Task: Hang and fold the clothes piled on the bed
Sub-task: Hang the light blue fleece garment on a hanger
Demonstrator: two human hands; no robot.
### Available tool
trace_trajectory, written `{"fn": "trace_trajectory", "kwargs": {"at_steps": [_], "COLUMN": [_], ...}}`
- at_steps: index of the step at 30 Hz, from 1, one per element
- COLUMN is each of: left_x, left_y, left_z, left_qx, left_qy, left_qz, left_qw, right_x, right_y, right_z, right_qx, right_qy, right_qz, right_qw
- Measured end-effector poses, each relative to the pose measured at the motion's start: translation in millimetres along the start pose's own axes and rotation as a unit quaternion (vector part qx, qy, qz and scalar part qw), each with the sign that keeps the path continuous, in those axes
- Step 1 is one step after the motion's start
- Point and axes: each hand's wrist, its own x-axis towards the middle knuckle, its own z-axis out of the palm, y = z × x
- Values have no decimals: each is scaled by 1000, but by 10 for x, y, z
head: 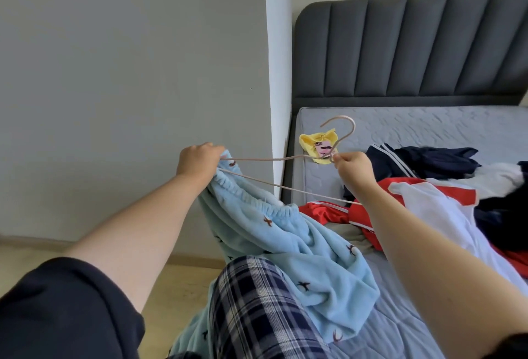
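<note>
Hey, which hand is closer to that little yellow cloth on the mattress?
Right. The right hand pinches the hanger at its neck, just below the yellow cloth; the left hand grips the light blue fleece pants at the hanger's far end, well to the left.

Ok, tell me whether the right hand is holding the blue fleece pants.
No, the right hand pinches the hanger below its hook; the left hand grips the blue fleece pants.

One wide-angle camera, worn on the head, looks forward and down along both outstretched forearms, close over the near edge of the bed, toward the headboard.
</note>
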Motion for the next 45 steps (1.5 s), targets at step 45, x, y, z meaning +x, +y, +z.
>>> {"fn": "trace_trajectory", "kwargs": {"at_steps": [45], "left_x": [-111], "left_y": [522], "left_z": [89], "left_qx": [-388], "left_qy": [59], "left_qz": [-91], "left_qw": [915], "right_x": [-416], "right_y": [479], "right_z": [1263], "right_qx": [-276], "right_qy": [-266], "right_qz": [-160], "right_qw": [910]}}
